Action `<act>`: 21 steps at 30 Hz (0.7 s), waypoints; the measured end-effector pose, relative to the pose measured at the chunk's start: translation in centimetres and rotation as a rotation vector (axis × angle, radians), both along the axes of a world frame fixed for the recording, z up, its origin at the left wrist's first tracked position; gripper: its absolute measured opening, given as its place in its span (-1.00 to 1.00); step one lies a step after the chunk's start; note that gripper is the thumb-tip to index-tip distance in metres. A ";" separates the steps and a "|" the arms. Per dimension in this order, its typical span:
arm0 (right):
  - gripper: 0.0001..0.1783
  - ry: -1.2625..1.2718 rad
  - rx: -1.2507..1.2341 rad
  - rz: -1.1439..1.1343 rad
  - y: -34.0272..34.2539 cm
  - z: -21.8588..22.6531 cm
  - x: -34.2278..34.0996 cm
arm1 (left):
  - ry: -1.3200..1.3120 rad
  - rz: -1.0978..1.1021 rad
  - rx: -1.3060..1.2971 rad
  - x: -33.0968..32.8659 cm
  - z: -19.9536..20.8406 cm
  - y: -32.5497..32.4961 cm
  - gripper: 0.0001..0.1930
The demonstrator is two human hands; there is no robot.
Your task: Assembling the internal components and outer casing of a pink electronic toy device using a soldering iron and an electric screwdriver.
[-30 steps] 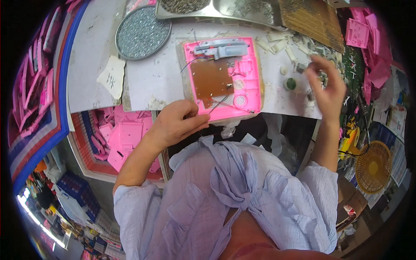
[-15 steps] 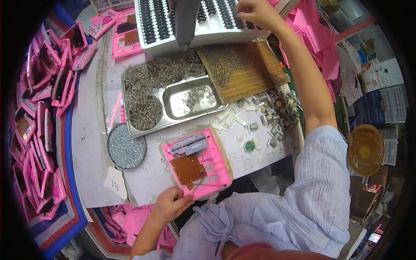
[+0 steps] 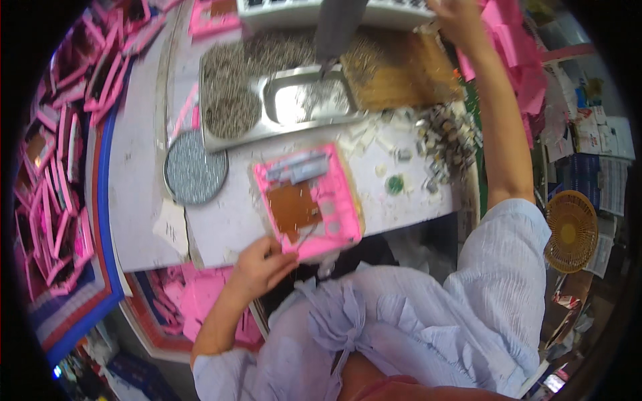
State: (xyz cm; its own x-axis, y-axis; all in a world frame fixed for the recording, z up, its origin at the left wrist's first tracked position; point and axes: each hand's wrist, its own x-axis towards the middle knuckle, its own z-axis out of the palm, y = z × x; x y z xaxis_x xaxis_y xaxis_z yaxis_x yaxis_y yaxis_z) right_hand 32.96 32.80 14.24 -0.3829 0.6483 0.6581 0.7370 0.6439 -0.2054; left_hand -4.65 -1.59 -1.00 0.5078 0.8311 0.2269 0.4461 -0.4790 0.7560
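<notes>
My left hand pinches the near left corner of a pink plastic case lying on the worktable. Inside the case are a grey slotted part at the far end, a brown panel and a thin dark wire near my fingers. My right arm reaches far forward. At the upper edge my right hand is blurred beside the right end of a white foam tray holding rows of dark parts. Whether those fingers hold anything is not visible.
A steel tray of metal pins lies beyond the case, partly under a brown board. A grey tool hangs above. Left stands a round dish of grey granules; right lie small metal parts. Pink cases pile up far left.
The view has tilted, so the table sits higher in the picture. My right hand has moved toward the foam tray's right end. My left hand keeps its hold on the pink case.
</notes>
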 end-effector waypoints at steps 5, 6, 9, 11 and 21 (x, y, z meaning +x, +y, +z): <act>-0.79 0.189 -0.642 0.504 -18.6 -4.6 -4.2 | 0.005 0.047 -0.032 0.3 -0.1 -0.8 -0.76; -0.84 0.214 -0.730 0.486 -22.0 -6.1 -5.7 | -0.003 0.042 -0.030 0.4 -0.1 -0.7 -0.76; -0.77 0.132 -0.693 0.469 -26.4 -10.8 -7.6 | -0.008 0.038 -0.025 0.5 -0.2 -0.5 -0.74; -0.73 0.046 -0.594 0.469 -26.9 -11.8 -7.9 | -0.006 0.059 -0.021 0.5 -0.1 -0.8 -0.73; -0.73 -0.050 -0.551 0.530 -26.5 -11.5 -7.7 | 0.006 0.032 -0.016 0.5 0.1 -0.6 -0.71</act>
State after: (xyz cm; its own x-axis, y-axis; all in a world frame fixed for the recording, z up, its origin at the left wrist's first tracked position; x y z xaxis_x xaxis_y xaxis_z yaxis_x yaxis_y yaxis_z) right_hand 25.26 6.31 2.69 -0.7547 0.5996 0.2664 0.3754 0.7276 -0.5742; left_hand -4.15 -2.19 -0.95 0.4823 0.8503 0.2105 0.4657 -0.4524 0.7606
